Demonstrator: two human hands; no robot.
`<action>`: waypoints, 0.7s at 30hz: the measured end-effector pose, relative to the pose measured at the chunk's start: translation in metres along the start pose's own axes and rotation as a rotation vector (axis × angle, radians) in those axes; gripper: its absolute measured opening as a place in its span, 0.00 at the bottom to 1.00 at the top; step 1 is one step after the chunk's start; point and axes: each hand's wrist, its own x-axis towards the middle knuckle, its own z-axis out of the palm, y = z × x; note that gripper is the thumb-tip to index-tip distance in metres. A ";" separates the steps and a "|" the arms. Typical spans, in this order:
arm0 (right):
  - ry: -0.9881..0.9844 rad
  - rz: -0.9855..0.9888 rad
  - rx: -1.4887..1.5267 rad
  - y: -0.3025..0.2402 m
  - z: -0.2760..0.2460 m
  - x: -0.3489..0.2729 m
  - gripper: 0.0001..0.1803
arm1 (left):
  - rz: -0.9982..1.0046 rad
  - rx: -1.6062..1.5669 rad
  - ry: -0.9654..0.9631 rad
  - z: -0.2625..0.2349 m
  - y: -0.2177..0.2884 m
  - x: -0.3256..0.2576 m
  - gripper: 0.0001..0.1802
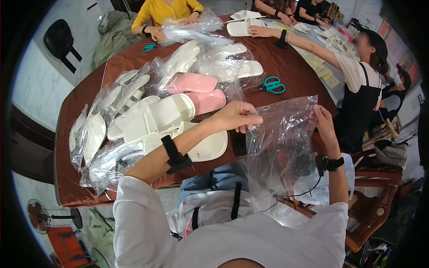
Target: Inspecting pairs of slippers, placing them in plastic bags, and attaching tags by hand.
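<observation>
A clear plastic bag (pixel 281 147) hangs between my two hands over the table's near edge. My left hand (pixel 239 117) pinches its upper left corner. At the upper right corner, my right hand (pixel 322 119) grips the plastic between thumb and fingers. Nothing shows inside the bag. Left of it, unwrapped white slippers (pixel 163 114) lie stacked beside my left forearm. Pink slippers (pixel 205 100) touch them at the back. Farther left and behind, several bagged white slippers (pixel 129 91) are piled up.
Teal-handled scissors (pixel 273 85) lie beyond the bag, and smaller teal scissors (pixel 149 47) at the far left. Brown cloth covers the table (pixel 295 67). A person in yellow handles plastic bags (pixel 192 31) opposite; another reaches toward white slippers (pixel 243 27). A wooden chair (pixel 371 210) stands at right.
</observation>
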 end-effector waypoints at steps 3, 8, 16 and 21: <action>-0.011 0.004 0.039 0.003 -0.005 0.000 0.12 | 0.041 -0.104 -0.028 -0.003 -0.007 0.003 0.14; -0.004 0.022 -0.043 0.001 -0.016 -0.006 0.13 | 0.000 0.021 -0.042 -0.008 -0.015 0.000 0.13; -0.244 0.134 0.088 -0.010 -0.011 -0.024 0.17 | 0.141 0.027 0.117 -0.014 -0.021 0.005 0.10; -0.358 0.230 -0.136 -0.007 -0.023 -0.031 0.11 | 0.087 0.078 0.190 -0.027 -0.009 0.008 0.11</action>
